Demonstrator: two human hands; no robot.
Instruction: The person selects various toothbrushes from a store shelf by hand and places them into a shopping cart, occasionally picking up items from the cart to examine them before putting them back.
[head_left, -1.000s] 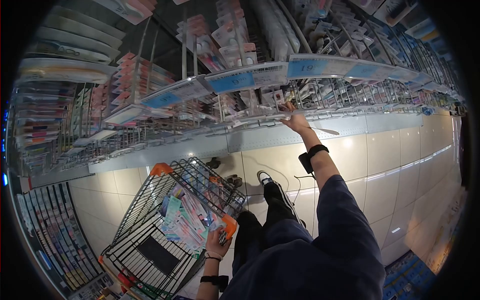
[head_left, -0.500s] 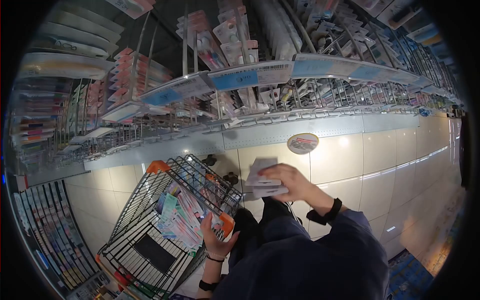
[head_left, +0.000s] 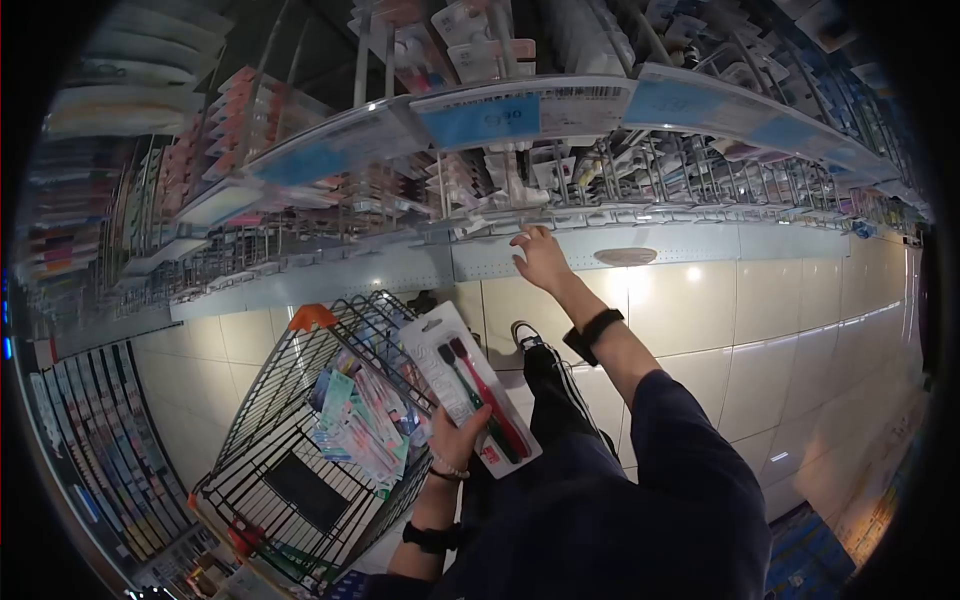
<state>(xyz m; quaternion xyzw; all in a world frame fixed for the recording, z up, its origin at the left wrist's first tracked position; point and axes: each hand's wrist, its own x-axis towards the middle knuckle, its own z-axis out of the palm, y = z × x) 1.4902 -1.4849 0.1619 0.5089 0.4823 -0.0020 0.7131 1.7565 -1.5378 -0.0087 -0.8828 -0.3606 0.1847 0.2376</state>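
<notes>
Your left hand (head_left: pixel 462 432) is holding a toothbrush pack (head_left: pixel 470 388), with the fingers closed around its near end. The pack is sitting low in the middle of the view, just to the right of the shopping cart (head_left: pixel 300 450) and above your dark trousers (head_left: pixel 560 400). Your right hand (head_left: pixel 540 258) is reaching far out to the bottom shelf rail (head_left: pixel 620 215). Its fingers are spread apart and it is holding nothing.

To do this part well, I think you need to be keeping a firm grip on the pack so it is not slipping while you are stretching. Keep looking at the hooks (head_left: pixel 520 180) where your right hand is going, because they are packed close together. Go slowly so you are not knocking the other packs off.

The pack is long and flat, with a white card back and a clear front. Two toothbrushes are lying side by side inside it, one dark and one red. It is tilting, with the top end pointing far and left. More bright packs (head_left: pixel 355 425) are lying in the cart.
</notes>
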